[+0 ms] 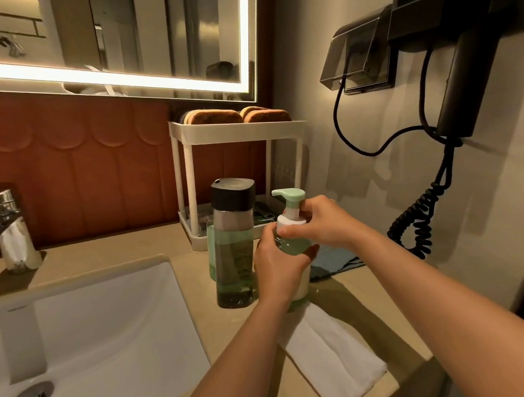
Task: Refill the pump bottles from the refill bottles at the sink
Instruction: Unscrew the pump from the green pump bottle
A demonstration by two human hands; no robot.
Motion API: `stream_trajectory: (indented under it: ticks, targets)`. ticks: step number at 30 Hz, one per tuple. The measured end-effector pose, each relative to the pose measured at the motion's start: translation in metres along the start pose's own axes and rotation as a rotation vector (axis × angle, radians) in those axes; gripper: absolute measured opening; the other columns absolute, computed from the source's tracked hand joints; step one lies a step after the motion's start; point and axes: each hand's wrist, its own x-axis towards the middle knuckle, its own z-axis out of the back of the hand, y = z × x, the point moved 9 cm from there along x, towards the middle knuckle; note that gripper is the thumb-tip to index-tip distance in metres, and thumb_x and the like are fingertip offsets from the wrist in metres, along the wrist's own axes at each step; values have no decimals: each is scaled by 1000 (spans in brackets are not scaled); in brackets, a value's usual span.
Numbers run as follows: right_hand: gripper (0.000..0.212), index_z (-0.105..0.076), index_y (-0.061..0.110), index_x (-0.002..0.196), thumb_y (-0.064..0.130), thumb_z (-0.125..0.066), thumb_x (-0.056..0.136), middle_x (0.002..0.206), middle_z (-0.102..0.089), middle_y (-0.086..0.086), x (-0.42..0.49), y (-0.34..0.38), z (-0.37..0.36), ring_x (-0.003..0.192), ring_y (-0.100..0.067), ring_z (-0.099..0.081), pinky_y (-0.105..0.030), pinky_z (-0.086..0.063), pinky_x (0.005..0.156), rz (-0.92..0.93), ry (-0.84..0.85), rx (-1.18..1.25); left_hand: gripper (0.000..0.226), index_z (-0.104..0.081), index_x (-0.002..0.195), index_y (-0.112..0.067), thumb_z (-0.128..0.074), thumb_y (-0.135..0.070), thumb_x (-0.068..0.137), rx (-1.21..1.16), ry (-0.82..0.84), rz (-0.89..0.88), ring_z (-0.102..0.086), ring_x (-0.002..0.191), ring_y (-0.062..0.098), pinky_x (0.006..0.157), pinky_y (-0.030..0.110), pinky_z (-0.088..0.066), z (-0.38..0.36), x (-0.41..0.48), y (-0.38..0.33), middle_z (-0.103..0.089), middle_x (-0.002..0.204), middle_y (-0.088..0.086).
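Left grip [279, 269] round pump bottle [291, 244] body, right grip [319, 221] pinching its collar, beige counter [132, 247], white sink [107, 322]

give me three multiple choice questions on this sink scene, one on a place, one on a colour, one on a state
1. Where does the refill bottle stand?
A. just left of the pump bottle
B. in the sink
C. on the rack's top shelf

2. What colour is the refill bottle's cap?
A. white
B. black
C. red

3. Where is the pump head?
A. on the pump bottle
B. lying on the towel
C. in the sink

Answers: 1 A, the two stand side by side. 2 B, the cap is black. 3 A, it tops the bottle while the left hand grips the body and the right hand grips the collar.
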Motion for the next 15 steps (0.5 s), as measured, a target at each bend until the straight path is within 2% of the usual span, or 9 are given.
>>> stream_trajectory:
  ticks: [3, 8, 11, 15]
  targets:
    - [39, -64, 14, 109, 29, -76, 75, 98, -67, 4, 2, -5, -2, 88, -6, -62, -17, -48, 69, -15, 52, 63, 67, -45, 126, -26, -79, -30, 69, 27, 10, 7, -48, 115, 16, 95, 37, -44, -1, 2, 2, -55, 122, -4]
    - [27, -64, 20, 104, 19, -73, 78, 96, -68, 7, 2, -7, -6, 92, -7, -64, -20, -50, 78, -15, 148, 222, 71, -42, 130, -25, -79, -29, 69, 16, 38, 3, -46, 115, 14, 95, 36, -42, 0, 3, 3, -52, 125, -4]
    - [32, -61, 24, 113, 17, -67, 82, 109, -66, 5, -1, -13, -15, 104, -8, -61, -22, -47, 88, -15, 266, 340, 72, -40, 131, -26, -79, -28, 70, -7, 93, -9, -44, 108, 9, 92, 32, -39, -2, 3, 2, -50, 120, -8]
    - [48, -44, 35, 130, 20, -60, 88, 128, -52, 11, -6, -16, -23, 115, -4, -49, -23, -37, 94, -83, 471, 334, 70, -39, 129, -28, -79, -26, 71, -30, 121, -3, -43, 103, 6, 87, 27, -37, -3, 3, 2, -46, 109, -15]
